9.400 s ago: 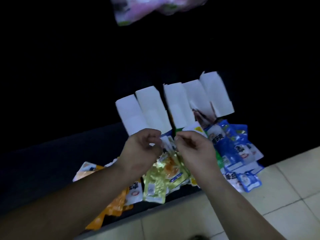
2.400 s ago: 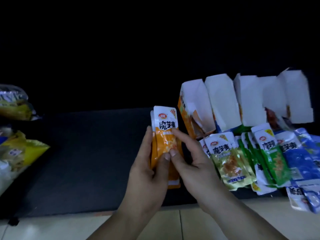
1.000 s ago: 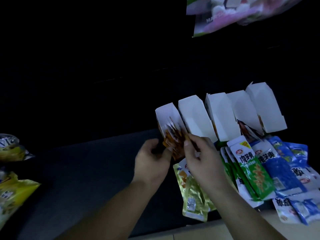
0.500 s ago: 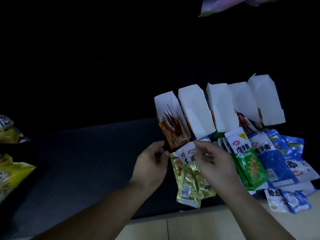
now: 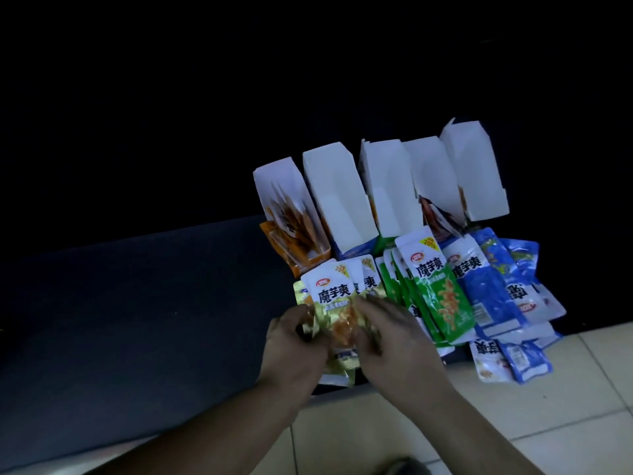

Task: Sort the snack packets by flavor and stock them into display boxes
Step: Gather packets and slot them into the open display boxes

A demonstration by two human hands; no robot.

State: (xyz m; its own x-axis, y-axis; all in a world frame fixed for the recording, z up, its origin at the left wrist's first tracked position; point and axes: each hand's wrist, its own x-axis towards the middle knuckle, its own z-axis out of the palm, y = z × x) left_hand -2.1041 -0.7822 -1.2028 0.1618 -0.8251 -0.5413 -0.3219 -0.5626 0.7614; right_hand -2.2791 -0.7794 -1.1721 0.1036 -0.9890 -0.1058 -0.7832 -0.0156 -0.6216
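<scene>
A dim room, with a dark surface (image 5: 137, 303) edged by pale floor tiles (image 5: 548, 406). I see my left hand (image 5: 294, 341) and right hand (image 5: 397, 341) together - fingers curled round a stack of gold foil snack packets (image 5: 329, 293), just in front of five upright white cardboard display boxes (image 5: 337, 193). The leftmost box holds orange packets (image 5: 298, 234). To the right, green packets (image 5: 435, 293) and blue packets (image 5: 486, 293) fan out.
</scene>
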